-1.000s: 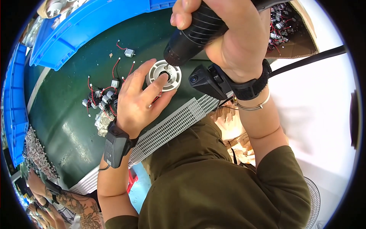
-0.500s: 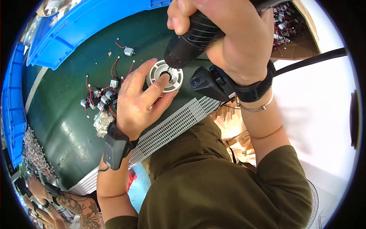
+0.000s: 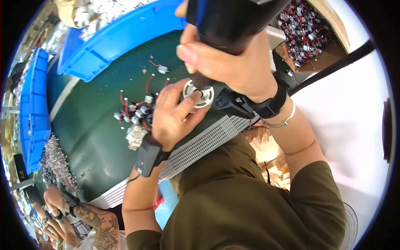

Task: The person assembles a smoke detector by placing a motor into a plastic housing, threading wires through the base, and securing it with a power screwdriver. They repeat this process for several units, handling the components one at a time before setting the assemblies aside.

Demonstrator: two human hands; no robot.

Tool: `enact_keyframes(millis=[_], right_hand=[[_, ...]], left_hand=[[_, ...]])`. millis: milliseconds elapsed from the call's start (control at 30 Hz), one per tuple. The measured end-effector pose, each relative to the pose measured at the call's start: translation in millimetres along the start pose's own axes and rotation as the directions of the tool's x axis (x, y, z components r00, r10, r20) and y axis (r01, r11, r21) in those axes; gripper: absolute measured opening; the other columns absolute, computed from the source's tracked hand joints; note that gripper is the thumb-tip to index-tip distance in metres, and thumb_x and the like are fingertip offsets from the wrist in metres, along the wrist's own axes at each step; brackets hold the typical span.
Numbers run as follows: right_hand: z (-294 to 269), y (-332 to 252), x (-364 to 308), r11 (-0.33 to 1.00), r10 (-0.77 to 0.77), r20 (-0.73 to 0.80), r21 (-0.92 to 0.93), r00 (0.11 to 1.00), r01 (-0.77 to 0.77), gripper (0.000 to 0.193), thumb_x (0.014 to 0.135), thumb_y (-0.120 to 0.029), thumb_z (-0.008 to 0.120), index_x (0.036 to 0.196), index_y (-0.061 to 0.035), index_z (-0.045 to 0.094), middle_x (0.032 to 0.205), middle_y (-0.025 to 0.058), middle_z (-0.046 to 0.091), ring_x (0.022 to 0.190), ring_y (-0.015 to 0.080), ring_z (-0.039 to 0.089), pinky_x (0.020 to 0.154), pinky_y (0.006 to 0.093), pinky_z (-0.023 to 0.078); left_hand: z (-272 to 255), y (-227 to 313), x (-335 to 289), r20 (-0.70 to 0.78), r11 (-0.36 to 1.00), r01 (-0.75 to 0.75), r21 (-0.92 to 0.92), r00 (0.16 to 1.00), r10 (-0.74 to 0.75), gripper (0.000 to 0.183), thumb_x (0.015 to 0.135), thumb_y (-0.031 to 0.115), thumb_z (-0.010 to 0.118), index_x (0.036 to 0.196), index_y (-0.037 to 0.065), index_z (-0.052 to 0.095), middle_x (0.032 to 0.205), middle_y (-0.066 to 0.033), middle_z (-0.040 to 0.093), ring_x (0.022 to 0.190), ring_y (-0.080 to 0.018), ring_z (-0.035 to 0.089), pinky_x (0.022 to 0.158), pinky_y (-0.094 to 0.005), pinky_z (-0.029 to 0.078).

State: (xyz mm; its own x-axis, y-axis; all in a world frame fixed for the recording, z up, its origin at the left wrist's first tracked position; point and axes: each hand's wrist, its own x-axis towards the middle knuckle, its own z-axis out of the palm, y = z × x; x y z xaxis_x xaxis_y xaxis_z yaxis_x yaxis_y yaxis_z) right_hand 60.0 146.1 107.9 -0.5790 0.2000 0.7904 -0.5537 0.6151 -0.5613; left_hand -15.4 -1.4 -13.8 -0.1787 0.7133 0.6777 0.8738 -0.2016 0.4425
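My left hand (image 3: 170,116) is closed around a round white plastic part (image 3: 211,98), holding it against the green work surface. Its index finger rests at the part's dark centre. My right hand (image 3: 239,68) grips a thick black power screwdriver (image 3: 227,25), which stands nearly upright over the part. The tool's narrow nose reaches the part's upper middle; the bit and any screw are hidden. Beside my left hand lies a pile of small motors (image 3: 143,110) with red and black wires. One loose motor (image 3: 162,69) lies farther back.
Blue plastic bins (image 3: 121,43) line the far and left sides. A cardboard box (image 3: 331,46) of motors stands at the far right. Small clear pieces (image 3: 58,162) are heaped at left, near a co-worker's tattooed arm (image 3: 89,216). A perforated strip (image 3: 204,139) edges the table.
The view has shifted, so the table things appear farther right. My right hand has tipped the screwdriver more upright, with its nose now down at the white part. My left hand keeps its hold.
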Motion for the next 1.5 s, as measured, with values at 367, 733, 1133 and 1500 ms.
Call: enact_keyframes(millis=[367, 733, 1133, 1500], right_hand=[[-1, 28, 47, 0.994, 0.054, -0.353, -0.067, 0.934, -0.082, 0.029, 0.082, -0.023, 0.072, 0.094, -0.0004, 0.059, 0.067, 0.0012, 0.057, 0.057, 0.0091, 0.055, 0.052, 0.0245, 0.045], [11, 16, 12, 0.913, -0.241, -0.469, -0.406, 0.85, 0.035, 0.044, 0.083, -0.001, 0.063, 0.123, 0.0035, 0.043, 0.105, 0.0123, 0.058, 0.101, 0.0232, 0.054, 0.093, 0.0357, 0.041], [-26, -72, -109, 0.931, 0.288, 0.47, 0.067, 0.834, -0.36, 0.024, 0.066, -0.006, 0.077, 0.086, -0.0022, 0.065, 0.076, 0.0106, 0.065, 0.068, 0.0264, 0.064, 0.063, 0.033, 0.051], [-117, -57, -398, 0.053, 0.854, 0.516, 0.032, 0.062, -0.998, 0.021, 0.091, -0.02, 0.06, 0.095, 0.001, 0.063, 0.087, 0.0048, 0.066, 0.078, 0.0127, 0.062, 0.071, 0.0248, 0.049]], left_hand=[[-192, -118, -25, -0.303, 0.53, 0.661, 0.532, 0.733, -0.609, 0.049, 0.078, 0.024, 0.072, 0.119, 0.001, 0.058, 0.111, -0.018, 0.064, 0.097, -0.0285, 0.064, 0.086, -0.0331, 0.048], [-238, -151, -106, -0.632, 0.388, 0.71, 0.587, 0.702, -0.329, 0.077, 0.075, 0.033, 0.076, 0.131, -0.008, 0.039, 0.126, -0.0273, 0.05, 0.116, -0.0415, 0.048, 0.1, -0.0423, 0.037], [-109, 40, -83, -0.07, 0.936, 0.301, 0.183, 0.953, -0.293, 0.048, 0.071, 0.011, 0.076, 0.114, 0.0, 0.058, 0.114, -0.0172, 0.06, 0.104, -0.0341, 0.059, 0.09, -0.0406, 0.048], [-81, 39, -126, -0.12, 0.864, 0.459, 0.204, 0.888, -0.444, 0.035, 0.079, 0.013, 0.069, 0.11, 0.0, 0.059, 0.108, -0.018, 0.061, 0.101, -0.0346, 0.059, 0.087, -0.0395, 0.048]])
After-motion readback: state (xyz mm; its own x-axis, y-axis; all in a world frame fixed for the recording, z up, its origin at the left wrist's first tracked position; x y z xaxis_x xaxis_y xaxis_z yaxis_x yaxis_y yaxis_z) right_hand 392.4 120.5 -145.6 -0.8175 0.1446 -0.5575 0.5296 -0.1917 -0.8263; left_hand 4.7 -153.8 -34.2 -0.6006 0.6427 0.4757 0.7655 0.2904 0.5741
